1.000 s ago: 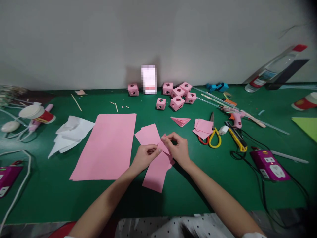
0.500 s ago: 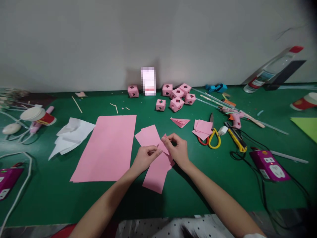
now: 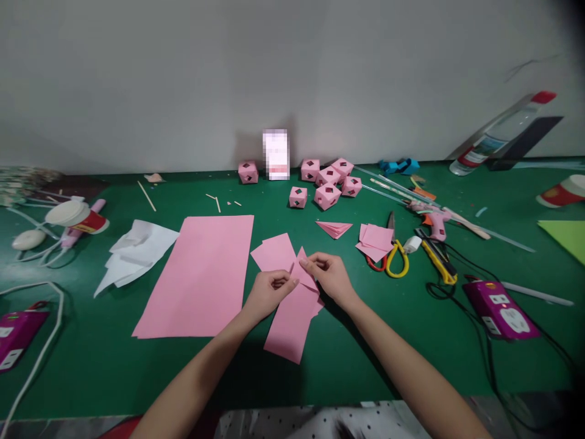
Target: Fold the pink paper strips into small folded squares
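Between my two hands is a small folded piece of pink paper (image 3: 302, 266), one pointed corner sticking up. My left hand (image 3: 269, 291) pinches its left edge between thumb and fingers. On the other side, my right hand (image 3: 333, 274) grips it near the upper right with thumb and forefinger. Beneath lie loose pink paper pieces: a long strip (image 3: 290, 332) toward me and squarer pieces (image 3: 274, 250) behind. Just beyond my hands rests a flat stack of folded pink triangles (image 3: 335, 228), and to its right a pile of small pink squares (image 3: 375, 241).
Large pink sheets (image 3: 196, 280) and crumpled white paper (image 3: 137, 253) lie left. Several pink paper cubes (image 3: 327, 196) stand by a lit phone (image 3: 276, 152) at the wall. Rightward are scissors (image 3: 397, 261), a yellow cutter (image 3: 439, 261), a glue gun (image 3: 434, 219) and a purple power strip (image 3: 500, 310).
My right hand has shifted slightly right and down along the folded paper, so more of its pointed corner shows. My left hand keeps its pinch. The view has tilted slightly.
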The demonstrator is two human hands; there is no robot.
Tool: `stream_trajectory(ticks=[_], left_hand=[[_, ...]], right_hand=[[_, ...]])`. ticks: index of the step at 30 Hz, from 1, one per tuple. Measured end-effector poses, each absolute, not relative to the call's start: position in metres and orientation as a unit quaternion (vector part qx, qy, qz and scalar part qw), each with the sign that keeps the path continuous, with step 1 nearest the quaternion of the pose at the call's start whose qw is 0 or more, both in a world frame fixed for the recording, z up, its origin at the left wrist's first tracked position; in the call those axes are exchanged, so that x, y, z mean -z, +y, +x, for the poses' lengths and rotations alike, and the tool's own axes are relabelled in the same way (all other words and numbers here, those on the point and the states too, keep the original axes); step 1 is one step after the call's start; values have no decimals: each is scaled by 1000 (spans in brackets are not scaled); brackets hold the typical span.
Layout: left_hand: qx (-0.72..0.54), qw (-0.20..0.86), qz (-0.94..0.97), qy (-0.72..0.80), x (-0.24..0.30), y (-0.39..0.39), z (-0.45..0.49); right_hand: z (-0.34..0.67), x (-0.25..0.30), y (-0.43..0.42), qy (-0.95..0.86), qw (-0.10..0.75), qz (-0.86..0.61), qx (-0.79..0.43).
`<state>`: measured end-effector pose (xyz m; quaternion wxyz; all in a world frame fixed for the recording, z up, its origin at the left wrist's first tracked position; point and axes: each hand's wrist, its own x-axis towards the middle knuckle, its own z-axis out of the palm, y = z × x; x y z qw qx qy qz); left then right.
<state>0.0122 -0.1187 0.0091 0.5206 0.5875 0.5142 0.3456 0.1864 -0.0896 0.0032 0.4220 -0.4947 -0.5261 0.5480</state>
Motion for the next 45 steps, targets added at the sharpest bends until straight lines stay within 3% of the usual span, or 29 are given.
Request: stream_trajectory(ticks=[5,11,16,45], left_hand=[[-326,562,572,501,-15,-119,6],[-393,477,609,497,-19,-113,2],[-400,476,584,522,-21,-111,0],[-410,538,508,533,-18,-107,-3]], right_hand=[[188,-9,-94,-558,380,-480,-560],[178,-16,-104,-711,339,-437,-435],[173,-18,-108,-707,320,-438,-453],[174,-12,-108,-667,353,-439,-487]])
